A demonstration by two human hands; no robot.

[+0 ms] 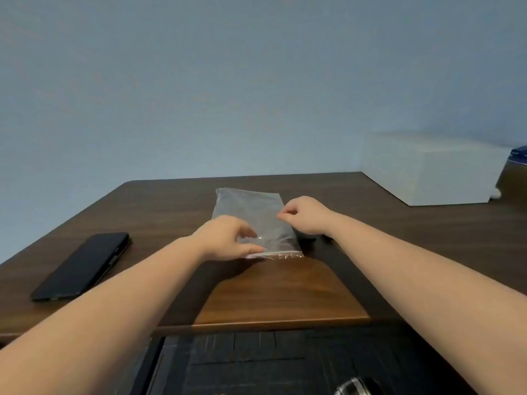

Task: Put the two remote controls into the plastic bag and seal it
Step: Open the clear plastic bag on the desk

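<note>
A clear plastic bag [251, 206] with a red-lined zip strip lies flat on the dark wooden table [171, 206], its mouth toward me. My left hand [225, 238] pinches the bag's near left corner at the zip strip, thumb below and fingers on top. My right hand [306, 213] pinches the bag's right edge between thumb and forefinger. A dark object [307, 238], maybe a remote control, shows under my right wrist, mostly hidden. A long flat black device [82, 266], possibly the other remote control, lies apart at the left.
A white box [427, 172] stands at the back right, with something blue [519, 156] behind it. A lighter wooden panel [285, 295] juts toward me at the table's front edge. Below it are a dark surface and a shiny metal object [353, 386].
</note>
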